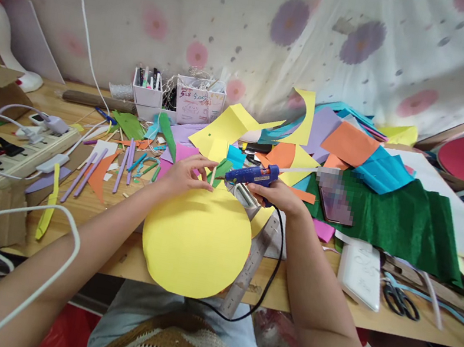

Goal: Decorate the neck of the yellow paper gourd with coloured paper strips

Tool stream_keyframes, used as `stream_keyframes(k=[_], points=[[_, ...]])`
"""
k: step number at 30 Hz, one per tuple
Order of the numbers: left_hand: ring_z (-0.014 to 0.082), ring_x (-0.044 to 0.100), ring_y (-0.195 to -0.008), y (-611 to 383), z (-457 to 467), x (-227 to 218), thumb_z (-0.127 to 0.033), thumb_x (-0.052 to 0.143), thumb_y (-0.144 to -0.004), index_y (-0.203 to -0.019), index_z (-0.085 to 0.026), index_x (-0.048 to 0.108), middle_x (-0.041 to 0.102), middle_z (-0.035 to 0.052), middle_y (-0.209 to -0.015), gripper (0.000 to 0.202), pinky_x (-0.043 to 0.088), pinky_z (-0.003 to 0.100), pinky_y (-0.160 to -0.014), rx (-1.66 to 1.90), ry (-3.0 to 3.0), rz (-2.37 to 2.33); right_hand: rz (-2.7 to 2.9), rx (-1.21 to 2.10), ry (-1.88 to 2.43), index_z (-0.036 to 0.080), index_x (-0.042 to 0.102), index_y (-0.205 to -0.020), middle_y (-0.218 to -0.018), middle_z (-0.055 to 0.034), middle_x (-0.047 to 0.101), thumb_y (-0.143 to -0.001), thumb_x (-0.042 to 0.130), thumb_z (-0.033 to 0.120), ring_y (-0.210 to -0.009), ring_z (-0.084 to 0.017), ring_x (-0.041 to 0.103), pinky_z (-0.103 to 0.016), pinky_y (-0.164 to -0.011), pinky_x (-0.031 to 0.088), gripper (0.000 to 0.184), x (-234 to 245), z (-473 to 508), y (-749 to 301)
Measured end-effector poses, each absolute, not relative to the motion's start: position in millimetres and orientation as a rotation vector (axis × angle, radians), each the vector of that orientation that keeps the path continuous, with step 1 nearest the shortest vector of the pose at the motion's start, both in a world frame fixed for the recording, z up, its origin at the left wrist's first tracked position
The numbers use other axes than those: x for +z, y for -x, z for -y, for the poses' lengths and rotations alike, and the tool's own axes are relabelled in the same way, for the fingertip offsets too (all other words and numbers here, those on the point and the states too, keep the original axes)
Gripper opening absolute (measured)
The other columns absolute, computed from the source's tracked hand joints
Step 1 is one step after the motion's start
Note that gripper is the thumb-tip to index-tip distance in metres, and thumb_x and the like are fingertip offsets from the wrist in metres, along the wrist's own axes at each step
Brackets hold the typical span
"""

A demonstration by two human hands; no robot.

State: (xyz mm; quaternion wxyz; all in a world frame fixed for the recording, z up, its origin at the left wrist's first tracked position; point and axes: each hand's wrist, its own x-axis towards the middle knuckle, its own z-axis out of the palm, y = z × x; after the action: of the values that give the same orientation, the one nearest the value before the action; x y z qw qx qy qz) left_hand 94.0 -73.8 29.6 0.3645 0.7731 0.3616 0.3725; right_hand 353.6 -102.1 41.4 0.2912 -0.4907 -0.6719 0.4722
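Note:
My right hand (271, 193) is wrapped around a blue hot glue gun (249, 175), with a clear glue stick jutting from its back. Its nozzle points left, close to a small green piece (222, 168) with a pale strip at its edge. Thumb and fingers of my left hand (189, 175) pinch that piece; exactly where they grip is hard to see. Below both hands lies a large yellow round (196, 245), reaching over the table's front edge. A black cord hangs from the gun past a metal ruler (249, 266).
Coloured paper sheets (231, 125) pile up at the back. To the right are dark green crepe paper (407, 222), a phone (335, 196), a white power bank (360, 274) and scissors (401, 299). Purple sticks (85, 174), a power strip (4, 163) and loose white cables (73, 229) occupy the left.

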Motion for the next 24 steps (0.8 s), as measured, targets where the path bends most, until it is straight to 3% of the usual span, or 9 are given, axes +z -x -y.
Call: stream_keyframes(k=[6,10,16,24], points=[[0.0088,0.058,-0.067,-94,73,28,-0.049,0.075,-0.056,-0.109,-0.019,0.065,0.059,0.0076,-0.105,0.062,0.052,0.024,-0.061,0.968,-1.992,-0.915,1.669,1.182,1.393,0.017,0.047,-0.055,-0.049,0.0021,0.045,-0.065,0.064,0.060,-0.045,-0.007,0.041,-0.023,-0.043,0.032,0.048,47,104,-365],[0.0103,0.057,-0.068,-89,67,28,-0.049,0.076,-0.054,-0.108,-0.018,0.066,0.059,0.0077,-0.099,0.063,0.051,0.024,-0.058,1.027,-1.964,-0.923,1.424,0.929,1.436,0.017,0.055,-0.068,-0.061,-0.0016,0.055,-0.064,0.066,0.056,-0.053,-0.010,0.049,-0.025,-0.048,0.039,0.041,37,95,-376],[0.0102,0.056,-0.068,-85,63,30,-0.048,0.075,-0.057,-0.110,-0.018,0.064,0.057,0.0072,-0.099,0.062,0.051,0.024,-0.056,1.102,-1.896,-0.966,1.289,0.579,1.681,0.015,0.062,-0.077,-0.068,-0.0060,0.062,-0.057,0.068,0.058,-0.065,-0.019,0.056,-0.030,-0.056,0.042,0.048,0,80,-388],[0.0106,0.057,-0.074,-79,66,19,-0.036,0.072,-0.064,-0.115,-0.019,0.059,0.057,0.0057,-0.102,0.055,0.051,0.026,-0.066,0.970,-2.013,-1.006,1.596,0.431,1.863,0.016,0.063,-0.084,-0.085,-0.0115,0.065,-0.069,0.056,0.059,-0.080,-0.026,0.059,-0.034,-0.069,0.042,0.047,-10,85,-388]])
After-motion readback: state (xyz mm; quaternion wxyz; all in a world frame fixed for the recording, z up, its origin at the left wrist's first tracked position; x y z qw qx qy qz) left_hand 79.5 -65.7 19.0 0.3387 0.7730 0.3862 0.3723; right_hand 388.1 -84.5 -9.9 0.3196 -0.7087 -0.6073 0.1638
